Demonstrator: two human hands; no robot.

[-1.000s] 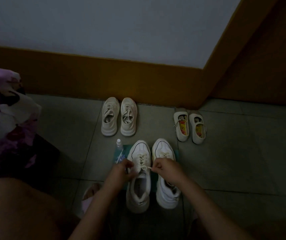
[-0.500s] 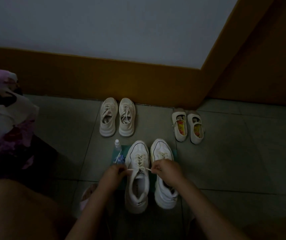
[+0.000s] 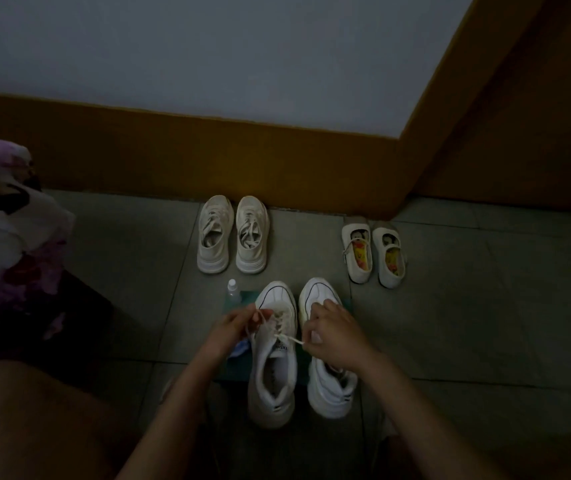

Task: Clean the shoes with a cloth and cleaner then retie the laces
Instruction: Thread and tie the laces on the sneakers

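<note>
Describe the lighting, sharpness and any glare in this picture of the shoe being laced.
Head view: dim and underexposed, with the white sneaker the brightest thing. Head view: the left hand and right hand, pinching the lace, look slightly soft. Head view: no glare, faint shadows, and the floor is darkest at lower right.

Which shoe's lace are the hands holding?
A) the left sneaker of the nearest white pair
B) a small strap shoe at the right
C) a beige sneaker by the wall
A: the left hand and right hand each pinch the lace running from the left white sneaker nearest the person.
</note>
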